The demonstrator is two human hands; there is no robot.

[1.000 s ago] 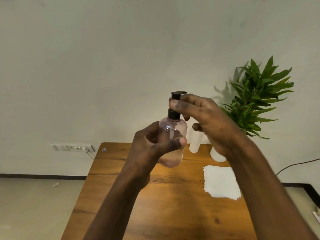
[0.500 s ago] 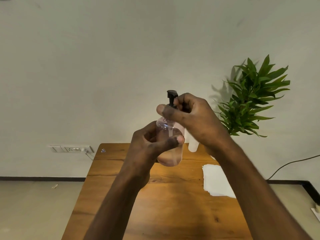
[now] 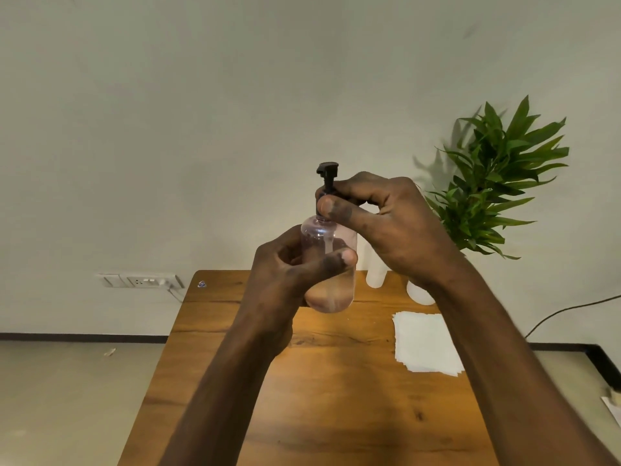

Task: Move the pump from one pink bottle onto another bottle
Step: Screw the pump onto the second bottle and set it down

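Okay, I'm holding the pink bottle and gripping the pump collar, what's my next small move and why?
Probably keep twisting the collar with the right hand until it frees, then lift straight up. The black pump seems to sit at the neck of the pink bottle, its dip tube visible inside, and the left hand holds the body above the table, so it can resist the turn.

Clear pink bottle [image 3: 331, 264] was upright, held up in the air above the wooden table – rounded shoulders, see-through, w/ a thin dip tube visible inside. Black pump [image 3: 327, 178] sat at its neck – head on top, nozzle pointing left, collar mostly hidden by fingers. Second bottle [image 3: 375, 270] stood behind, on the table's far edge – whitish, mostly hidden.
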